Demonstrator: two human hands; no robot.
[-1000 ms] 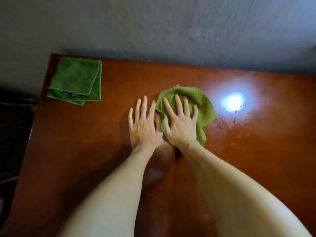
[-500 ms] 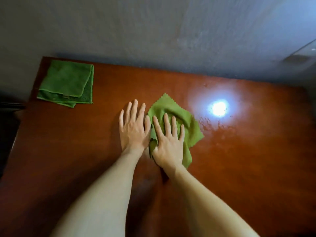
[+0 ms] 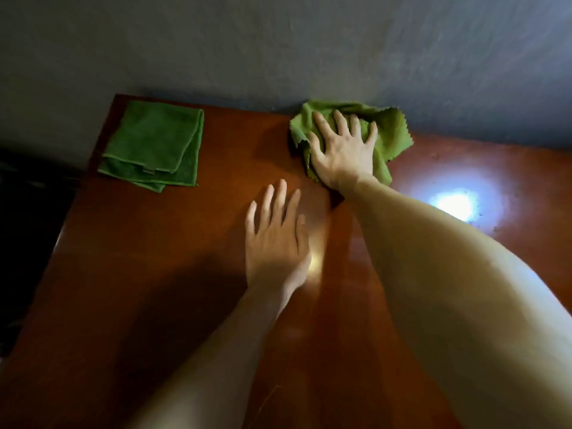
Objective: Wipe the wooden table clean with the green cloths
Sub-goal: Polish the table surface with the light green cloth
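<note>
My right hand lies flat with spread fingers on a crumpled light green cloth, pressing it onto the wooden table at its far edge, against the wall. My left hand rests palm down on the bare wood nearer to me, fingers apart, holding nothing. A second, darker green cloth lies folded at the table's far left corner, untouched.
A grey wall runs along the table's far edge. A bright light reflection shines on the glossy wood at the right, with small specks around it. The table's left edge drops into a dark area.
My right hand has pushed the light green cloth away from me, from beside the left hand up to the far edge by the wall. The left hand stayed flat on the wood.
</note>
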